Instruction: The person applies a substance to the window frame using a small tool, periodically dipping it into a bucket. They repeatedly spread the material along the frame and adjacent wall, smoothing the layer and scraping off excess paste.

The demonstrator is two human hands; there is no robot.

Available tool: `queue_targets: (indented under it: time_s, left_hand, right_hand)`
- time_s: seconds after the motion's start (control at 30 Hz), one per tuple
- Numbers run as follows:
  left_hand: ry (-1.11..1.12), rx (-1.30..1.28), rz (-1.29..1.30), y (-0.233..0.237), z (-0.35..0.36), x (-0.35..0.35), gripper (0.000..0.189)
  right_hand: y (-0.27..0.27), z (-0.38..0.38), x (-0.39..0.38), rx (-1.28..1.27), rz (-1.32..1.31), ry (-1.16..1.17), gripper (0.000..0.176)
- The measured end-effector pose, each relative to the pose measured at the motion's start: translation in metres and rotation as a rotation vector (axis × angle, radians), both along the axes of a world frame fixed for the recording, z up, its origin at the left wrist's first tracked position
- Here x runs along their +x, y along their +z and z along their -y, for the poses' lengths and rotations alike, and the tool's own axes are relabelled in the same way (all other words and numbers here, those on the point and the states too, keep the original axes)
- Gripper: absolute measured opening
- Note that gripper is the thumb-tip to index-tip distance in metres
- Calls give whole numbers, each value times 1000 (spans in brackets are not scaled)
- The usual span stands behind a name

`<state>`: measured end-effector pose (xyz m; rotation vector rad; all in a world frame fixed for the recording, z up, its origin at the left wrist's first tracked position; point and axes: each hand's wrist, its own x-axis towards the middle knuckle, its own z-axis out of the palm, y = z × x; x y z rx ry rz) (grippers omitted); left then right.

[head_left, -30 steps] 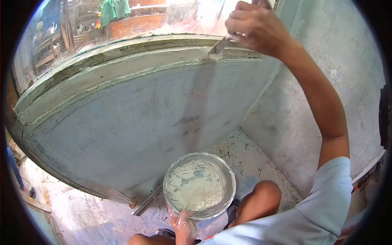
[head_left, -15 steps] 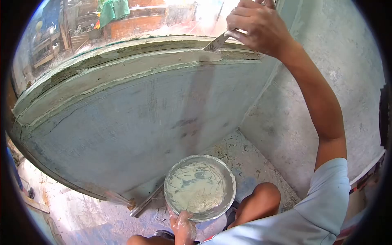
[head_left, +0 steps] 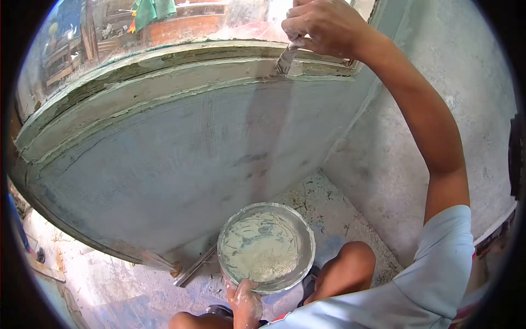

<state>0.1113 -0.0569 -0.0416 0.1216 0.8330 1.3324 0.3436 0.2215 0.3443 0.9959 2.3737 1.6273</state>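
Observation:
My right hand (head_left: 324, 27) is raised to the window ledge and closed round a putty knife (head_left: 285, 59). The knife's blade is smeared with pale putty and touches the front face of the ledge (head_left: 181, 82), near its right end. Low in the view, my left hand (head_left: 245, 301) grips the near rim of a round basin (head_left: 311, 241), thumb over the edge. Whitish-green putty (head_left: 263, 247) coats the inside of the basin, lumpy toward the near side. Putty also speckles my left fingers.
Below the ledge is a grey plastered wall (head_left: 153, 159), meeting another wall (head_left: 427, 109) at a corner on the right. A metal bar (head_left: 192, 268) lies on the dusty floor left of the basin. Beyond the window hangs a green cloth (head_left: 153, 12). My bent knee (head_left: 350, 268) is right of the basin.
My right hand has shifted left and slightly up, and the putty knife has turned to a steeper angle on the ledge. My left hand still holds the basin in nearly the same place.

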Motion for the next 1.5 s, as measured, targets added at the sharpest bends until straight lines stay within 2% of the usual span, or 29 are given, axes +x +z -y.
queue_targets:
  time_s: [0.17, 0.37, 0.5, 0.57, 0.73, 0.83, 0.87, 0.97, 1.03, 1.33, 1.5]
  left_hand:
    - [0, -7, 2, 2, 2, -2, 71]
    - [14, -21, -25, 8, 4, -3, 70]
    - [-12, 10, -29, 9, -3, -5, 70]
    - [-15, 23, -21, 7, -10, -7, 70]
    - [3, 36, 16, 5, -12, 4, 70]
    - [-9, 45, 44, 4, -13, 8, 71]
    - [-14, 50, 53, 3, -16, 8, 71]
    - [-22, 48, 69, -1, -24, 9, 71]
    - [-20, 50, 74, -2, -24, 10, 71]
    - [-30, 58, 83, 0, -15, -4, 72]
    - [-16, 38, 96, 5, -3, -8, 73]
  right_hand:
    - [-4, 4, -14, -3, 4, 0, 9]
    - [16, 12, 47, -13, -22, 13, 10]
    - [-14, 19, -27, 17, -34, -17, 10]
    - [-18, 15, -38, 25, -42, -25, 11]
    - [2, 33, 15, 28, -45, -22, 11]
    - [0, 38, 9, 32, -41, -42, 12]
    - [-3, 20, 24, 12, -25, 102, 14]
    - [-9, -4, 26, -72, -14, 72, 16]
    - [-7, -8, 25, -40, 25, 122, 13]
    - [6, -28, 10, -148, -262, 47, 16]
    - [31, -27, 72, -234, -413, 19, 17]
